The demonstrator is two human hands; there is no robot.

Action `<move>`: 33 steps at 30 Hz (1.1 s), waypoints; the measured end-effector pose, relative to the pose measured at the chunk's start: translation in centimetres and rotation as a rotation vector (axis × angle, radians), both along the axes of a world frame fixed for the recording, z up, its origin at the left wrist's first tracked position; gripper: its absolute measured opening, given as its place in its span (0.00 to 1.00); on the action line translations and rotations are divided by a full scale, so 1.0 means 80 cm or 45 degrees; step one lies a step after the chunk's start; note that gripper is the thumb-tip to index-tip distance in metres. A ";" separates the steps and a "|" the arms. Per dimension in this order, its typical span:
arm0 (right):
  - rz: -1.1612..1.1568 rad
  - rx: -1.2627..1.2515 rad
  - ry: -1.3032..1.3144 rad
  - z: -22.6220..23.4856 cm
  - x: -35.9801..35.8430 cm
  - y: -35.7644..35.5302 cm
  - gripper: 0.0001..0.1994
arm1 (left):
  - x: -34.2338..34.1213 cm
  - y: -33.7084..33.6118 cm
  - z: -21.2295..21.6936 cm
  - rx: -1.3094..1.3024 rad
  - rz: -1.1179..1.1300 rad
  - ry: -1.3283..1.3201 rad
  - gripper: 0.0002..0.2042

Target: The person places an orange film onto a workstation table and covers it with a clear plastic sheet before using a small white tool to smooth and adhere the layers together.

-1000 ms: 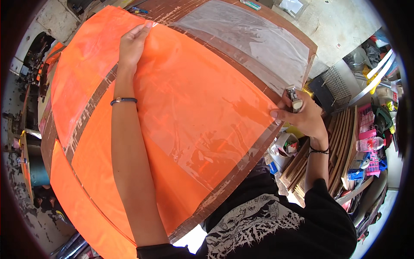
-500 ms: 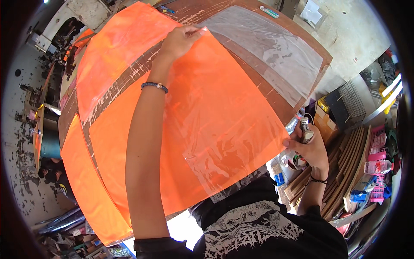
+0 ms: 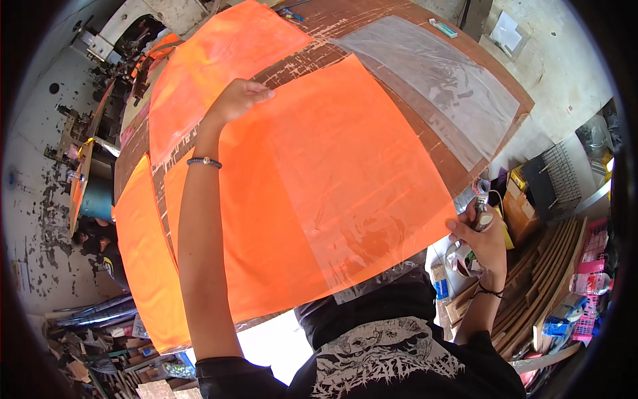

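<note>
A broad orange sheet [image 3: 259, 246] lies in front of me, its near edge reaching my black shirt. Clear plastic [image 3: 372, 233] covers its right part, rippled with glare near the front. At the sheet's far left edge, my left hand [image 3: 240, 100] is closed, fingers bunched over the edge; whether they also catch the plastic I cannot see. My right hand [image 3: 488, 243] is wrapped round a small silver metal tool [image 3: 483, 214], its exact kind partly hidden. The right thumb touches the sheet's near right corner.
More orange pieces [image 3: 219, 73] [image 3: 147, 259] lie on the worn brown table [image 3: 502, 143]. Clear plastic sheets [image 3: 432, 80] and a small box [image 3: 443, 28] rest on its far right. Curved wooden strips [image 3: 538, 279] stand right, by a wire basket [image 3: 561, 173]. Another person [image 3: 106, 249] is left.
My left hand has moved left and nearer along the sheet's far edge, away from the far corner. My right hand stays at the near right corner with the tool. The view has shifted slightly.
</note>
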State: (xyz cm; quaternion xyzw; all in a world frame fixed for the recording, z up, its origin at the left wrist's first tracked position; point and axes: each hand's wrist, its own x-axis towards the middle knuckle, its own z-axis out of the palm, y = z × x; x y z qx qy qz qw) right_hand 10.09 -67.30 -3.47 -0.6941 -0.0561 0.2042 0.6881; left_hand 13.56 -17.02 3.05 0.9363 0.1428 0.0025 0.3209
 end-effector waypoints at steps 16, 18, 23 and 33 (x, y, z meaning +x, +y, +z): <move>-0.025 -0.017 -0.053 -0.006 0.015 -0.015 0.19 | -0.030 0.009 -0.001 0.053 0.104 0.150 0.23; 0.000 -0.008 -0.081 -0.007 0.016 -0.017 0.19 | -0.029 0.005 0.001 0.073 0.111 0.181 0.23; -0.015 -0.014 -0.073 -0.006 0.014 -0.014 0.19 | -0.031 0.003 0.002 0.079 0.152 0.255 0.23; 0.046 0.032 -0.078 0.005 0.011 -0.004 0.18 | -0.051 0.012 0.001 0.038 0.120 0.054 0.25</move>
